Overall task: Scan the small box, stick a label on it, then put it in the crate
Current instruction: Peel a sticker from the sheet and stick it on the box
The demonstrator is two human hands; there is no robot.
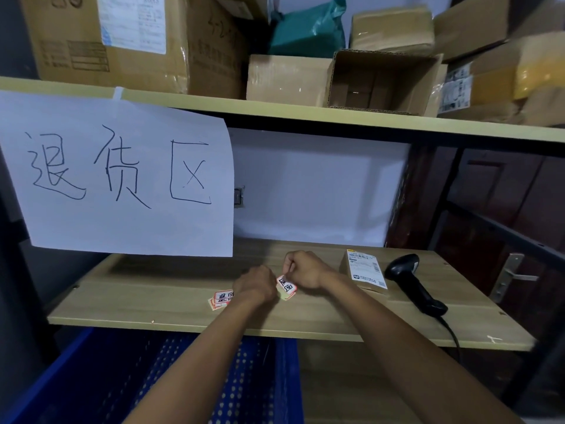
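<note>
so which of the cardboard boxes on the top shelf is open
The brown box right of centre on the top shelf, lying on its side with its open, empty mouth facing the camera. The other boxes up there look taped shut.

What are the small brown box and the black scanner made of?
The small brown box looks like matte cardboard: dull tan faces, white printed paper label on top. The black handheld scanner looks like hard plastic, since its rounded head shows a soft sheen. Neither is certain from sight alone.
</note>
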